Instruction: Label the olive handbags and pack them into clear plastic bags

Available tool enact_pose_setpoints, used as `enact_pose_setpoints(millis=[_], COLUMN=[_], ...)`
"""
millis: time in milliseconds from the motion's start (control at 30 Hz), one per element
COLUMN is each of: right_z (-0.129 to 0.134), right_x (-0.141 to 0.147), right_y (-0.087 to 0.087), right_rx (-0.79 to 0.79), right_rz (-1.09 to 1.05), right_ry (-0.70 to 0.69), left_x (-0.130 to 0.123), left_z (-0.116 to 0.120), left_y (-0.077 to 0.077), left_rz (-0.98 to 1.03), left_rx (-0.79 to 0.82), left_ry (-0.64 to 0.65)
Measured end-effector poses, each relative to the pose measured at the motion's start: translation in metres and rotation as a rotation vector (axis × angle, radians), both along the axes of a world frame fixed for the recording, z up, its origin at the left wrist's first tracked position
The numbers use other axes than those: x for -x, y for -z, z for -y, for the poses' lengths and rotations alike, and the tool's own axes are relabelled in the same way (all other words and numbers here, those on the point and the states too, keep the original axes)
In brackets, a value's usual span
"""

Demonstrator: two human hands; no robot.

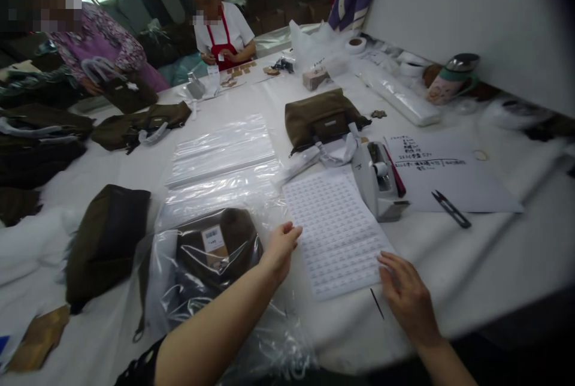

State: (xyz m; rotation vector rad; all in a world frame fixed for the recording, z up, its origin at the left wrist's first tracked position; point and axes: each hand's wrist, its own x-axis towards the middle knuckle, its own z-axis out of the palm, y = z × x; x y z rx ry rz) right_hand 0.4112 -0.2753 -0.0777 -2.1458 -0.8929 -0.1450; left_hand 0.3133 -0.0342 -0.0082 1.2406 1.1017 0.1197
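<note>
1. The white worktop spreads out under both hands.
2. Two people stand at the far side, well past the left hand. One wears a red apron.
3. A dark bag in a clear plastic wrap lies just left of the left hand, partly under that arm.
4. Another dark bag sits farther left of that hand, past the wrapped one.
5. A brown bag lies well beyond the left hand.
6. Flat clear plastic bags lie beyond the left hand, on its left side.
7. A big paper with writing lies beyond the right hand.
8. The sheet of little labels lies between the two hands.
9. A tape holder stands beyond the right hand, by the sheet.
10. The left hand has its thumb and finger close together by the sheet's left edge. I cannot tell if it has something tiny.
11. The right hand is loosely open, with bent fingers at the sheet's right edge.
12. Small snips lie beyond the right hand, to its right.
</note>
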Motion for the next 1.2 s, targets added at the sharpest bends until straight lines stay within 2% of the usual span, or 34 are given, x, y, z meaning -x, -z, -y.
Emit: enact_pose_setpoints(millis=[67, 167, 267, 400, 500, 600, 667, 767, 867, 967, 1067, 1200], right_z=[0.008, 0.012, 0.014, 0.020, 0.025, 0.028, 0.022, -0.005, -0.055, -0.106, -0.139, -0.151], right_x=[-0.001, -0.001, -0.002, -0.007, -0.012, -0.017, -0.021, -0.032, -0.055, -0.079, -0.094, -0.092], right_y=[0.005, 0.015, 0.028, 0.041, 0.047, 0.046, 0.038, 0.010, -0.025, -0.051, -0.061, -0.064], right_rx=[0.039, 0.105, 0.191, 0.249, 0.246, 0.257, 0.244, 0.150, 0.027, -0.045, -0.002, 0.026], right_rz=[0.053, 0.099, 0.152, 0.254, 0.340, 0.379, 0.363, 0.260, 0.137, 0.114, 0.090, 0.038], right_ry=[0.017, 0.012, -0.058, -0.127, -0.178, -0.199, -0.205, -0.170, -0.138, -0.125, -0.081, -0.061], left_x=[-0.007, -0.020, -0.054, -0.118, -0.157, -0.176, -0.180, -0.176, -0.170, -0.163, -0.154, -0.140], left_z=[0.002, -0.013, -0.044, -0.083, -0.099, -0.109, -0.116, -0.123, -0.123, -0.118, -0.111, -0.100], left_y=[0.015, 0.019, 0.013, 0.012, 0.021, 0.028, 0.026, 0.015, -0.001, -0.015, -0.030, -0.047], left_rz=[-0.084, -0.094, -0.068, -0.150, -0.277, -0.360, -0.334, -0.223, -0.078, 0.092, 0.183, 0.275], left_rx=[-0.036, -0.172, -0.360, -0.556, -0.608, -0.574, -0.512, -0.374, -0.152, 0.127, 0.247, 0.162], left_ry=[-0.016, 0.067, 0.262, 0.507, 0.657, 0.810, 0.907, 1.020, 1.071, 1.023, 0.994, 0.957])
